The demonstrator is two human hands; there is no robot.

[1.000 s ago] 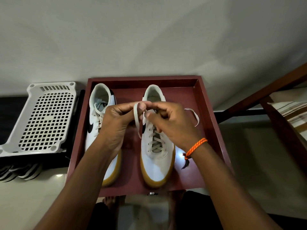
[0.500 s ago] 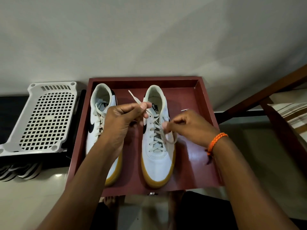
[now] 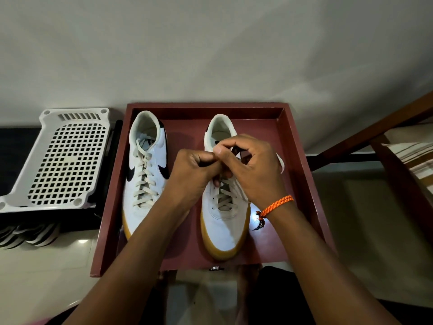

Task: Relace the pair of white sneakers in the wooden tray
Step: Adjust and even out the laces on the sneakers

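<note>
Wooden tray (image 3: 302,174) – both hands' grip curled tight, left hand (image 3: 194,172) and right hand (image 3: 253,170) pinching lace (image 3: 223,198) over right sneaker (image 3: 225,221).

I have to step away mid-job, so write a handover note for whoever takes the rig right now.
Left hand: pinching lace above the right sneaker.
Right hand: fingers curled on the lace at the same spot; keep both grips.
Both sneakers sit toes toward you in the wooden tray.
Done: left sneaker looks fully laced; right one is crossed up its lower eyelets.
Left: top of the right sneaker, hidden under the hands.
</note>
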